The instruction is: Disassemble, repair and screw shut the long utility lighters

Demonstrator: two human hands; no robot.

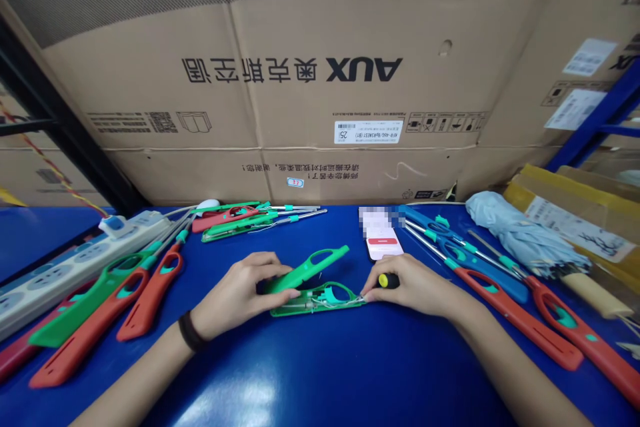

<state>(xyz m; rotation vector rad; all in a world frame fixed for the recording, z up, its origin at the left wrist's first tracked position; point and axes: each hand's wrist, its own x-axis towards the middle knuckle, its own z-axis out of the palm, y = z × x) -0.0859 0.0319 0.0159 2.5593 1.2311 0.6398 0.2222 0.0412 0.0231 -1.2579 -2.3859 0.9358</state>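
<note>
My left hand is closed on a green lighter cover half, its far end tilted up. Below that cover lies the other green casing half of the long-necked gas lighter, with wires, a clear part and a turquoise trigger inside. The left thumb touches this lower half as well. My right hand is closed around a short screwdriver with a yellow and black handle end. Its thumb and fingertips pinch at the right tip of the lower half, where thin wires show; the screwdriver's shaft is hidden.
Red and green lighters lie at the left beside a white power strip. Opened lighters lie at the back. A phone stands near blue and red lighters and a folded umbrella. Cardboard walls the back.
</note>
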